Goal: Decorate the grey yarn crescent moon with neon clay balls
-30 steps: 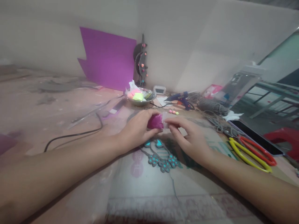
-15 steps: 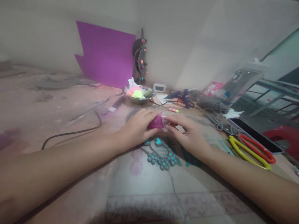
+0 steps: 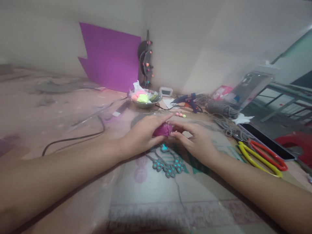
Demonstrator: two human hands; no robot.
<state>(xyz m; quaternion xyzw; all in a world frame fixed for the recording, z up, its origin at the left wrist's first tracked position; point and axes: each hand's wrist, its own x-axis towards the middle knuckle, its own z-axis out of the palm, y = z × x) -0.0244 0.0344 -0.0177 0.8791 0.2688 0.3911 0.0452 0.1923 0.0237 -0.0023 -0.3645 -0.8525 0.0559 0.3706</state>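
A magenta lump, looking like modelling clay [image 3: 162, 129] in clear plastic wrap, is between my hands over the table. My left hand [image 3: 143, 131] curls round its left side, thumb below and fingers above. Thumb and forefinger of my right hand [image 3: 192, 138] pinch the right end of the lump's wrap. Just below lies a grey cord necklace [image 3: 169, 169] with turquoise-filled flower shapes and a turquoise heart, its top partly hidden by my hands. Beyond them sit small pink, orange and yellow balls [image 3: 180, 115].
At the back stand a metal bowl [image 3: 145, 104] with coloured clay packets, a glue gun [image 3: 186, 100] and a purple sheet [image 3: 112, 58]. To the right are grey yarn [image 3: 221, 109], a phone [image 3: 265, 139] and red-and-yellow-handled scissors [image 3: 259, 159]. A black cable [image 3: 73, 139] runs left.
My right hand has moved slightly left, closer to my left hand. Less of the clear wrap now sticks out beyond the magenta lump.
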